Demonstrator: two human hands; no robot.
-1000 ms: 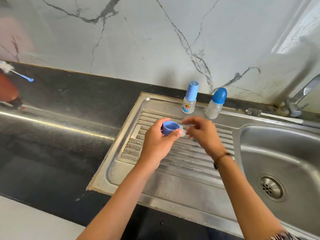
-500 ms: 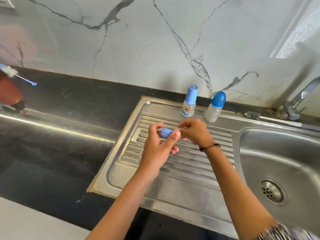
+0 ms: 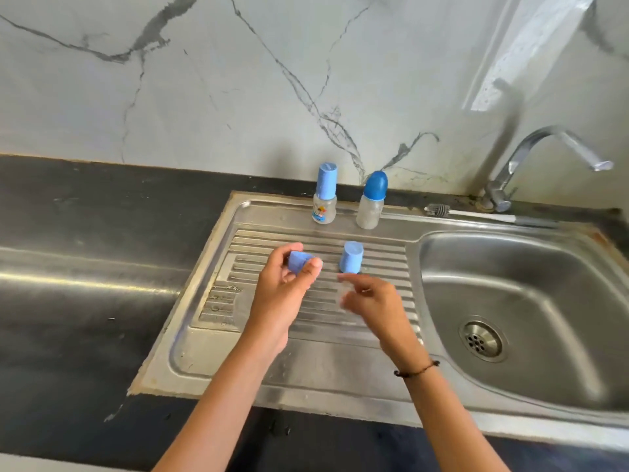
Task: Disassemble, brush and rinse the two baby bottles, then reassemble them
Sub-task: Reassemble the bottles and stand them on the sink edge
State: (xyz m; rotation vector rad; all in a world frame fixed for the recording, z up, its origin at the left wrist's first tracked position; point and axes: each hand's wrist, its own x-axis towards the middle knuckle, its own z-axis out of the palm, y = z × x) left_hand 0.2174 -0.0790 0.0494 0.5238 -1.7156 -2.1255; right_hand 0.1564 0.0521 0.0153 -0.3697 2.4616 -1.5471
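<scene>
Two small clear baby bottles stand at the back of the drainboard (image 3: 258, 338). The left bottle (image 3: 324, 209) has a light blue cylindrical cap and the right bottle (image 3: 369, 212) a darker domed one. A loose light blue cap (image 3: 351, 257) stands upright on the ribs in front of them. My left hand (image 3: 282, 294) grips a blue screw ring (image 3: 299, 261) between thumb and fingers. Just right of it, my right hand (image 3: 372, 304) pinches a small clear teat (image 3: 343, 296), which is blurred.
A bottle brush (image 3: 473, 214) lies along the sink's back rim beside the tap (image 3: 544, 155). The steel basin (image 3: 531, 301) with its drain (image 3: 481, 338) is to the right. Dark counter (image 3: 85, 301) stretches to the left, with the marble wall behind.
My hands have drawn apart: the right hand has pulled back toward me with the clear teat, away from the blue ring in the left. The loose blue cap now shows on the drainboard.
</scene>
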